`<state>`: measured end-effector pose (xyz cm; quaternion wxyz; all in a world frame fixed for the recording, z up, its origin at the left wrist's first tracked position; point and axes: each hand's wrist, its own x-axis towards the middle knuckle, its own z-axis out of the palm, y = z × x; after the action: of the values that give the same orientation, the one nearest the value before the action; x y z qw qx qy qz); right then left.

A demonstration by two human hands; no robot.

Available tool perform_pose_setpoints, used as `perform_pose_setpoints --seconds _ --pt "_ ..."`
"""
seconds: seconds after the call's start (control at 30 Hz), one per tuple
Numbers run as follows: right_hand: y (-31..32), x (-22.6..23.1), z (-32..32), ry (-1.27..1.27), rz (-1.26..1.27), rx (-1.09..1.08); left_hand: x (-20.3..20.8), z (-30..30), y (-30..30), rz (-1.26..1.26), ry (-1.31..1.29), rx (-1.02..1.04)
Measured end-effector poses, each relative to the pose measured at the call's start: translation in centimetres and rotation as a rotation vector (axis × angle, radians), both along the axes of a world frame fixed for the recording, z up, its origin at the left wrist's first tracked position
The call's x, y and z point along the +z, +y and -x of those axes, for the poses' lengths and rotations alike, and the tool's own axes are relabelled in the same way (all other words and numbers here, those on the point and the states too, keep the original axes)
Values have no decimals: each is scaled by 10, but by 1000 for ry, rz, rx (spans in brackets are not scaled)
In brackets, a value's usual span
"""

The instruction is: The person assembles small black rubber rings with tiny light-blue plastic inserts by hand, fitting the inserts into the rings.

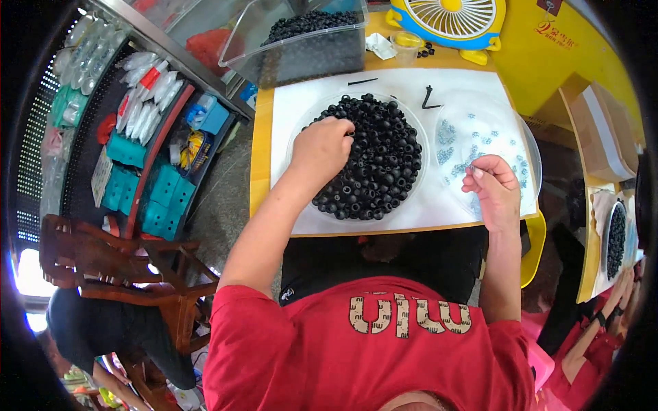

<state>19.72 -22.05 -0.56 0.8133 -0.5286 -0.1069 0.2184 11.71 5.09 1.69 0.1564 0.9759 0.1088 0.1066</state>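
A wide round clear tray (299,123) is heaped with small black bead-like parts (380,161), many with a hole through them. My left hand (322,147) rests over the heap's upper left side, its fingers curled together at the parts; what they hold is hidden. To the right, a clear round tray (449,113) has small pale blue pieces (480,145) scattered across it. Above its lower part, my right hand (493,188) is raised with thumb and forefinger pinched. A tiny thing seems to show at those fingertips, too small to name.
Behind the trays stand a clear bin (312,51) of black parts, a clear cup (406,46) and a yellow-blue fan (452,24). Two thin black pieces lie on the white sheet (288,103). A shelf rack (154,137) and wooden chair (116,260) are left; another person (593,342) works at right.
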Motion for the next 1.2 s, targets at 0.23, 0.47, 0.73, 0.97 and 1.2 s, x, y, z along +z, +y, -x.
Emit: perform_pose_setpoints --seconds 0.23,0.47,0.73,0.97,1.2 --pt "17 9 10 -16 31 58 0 -21 -2 -112 282 -26" --pt "42 10 20 -51 53 176 -7 -26 -3 -16 210 61" --pt "45 13 27 -61 67 172 -12 -19 -2 529 13 23" --pt "72 18 33 -21 46 239 -17 24 -18 2048 71 -40" --pt "93 14 39 -75 44 280 -11 26 -27 1939 45 -91"
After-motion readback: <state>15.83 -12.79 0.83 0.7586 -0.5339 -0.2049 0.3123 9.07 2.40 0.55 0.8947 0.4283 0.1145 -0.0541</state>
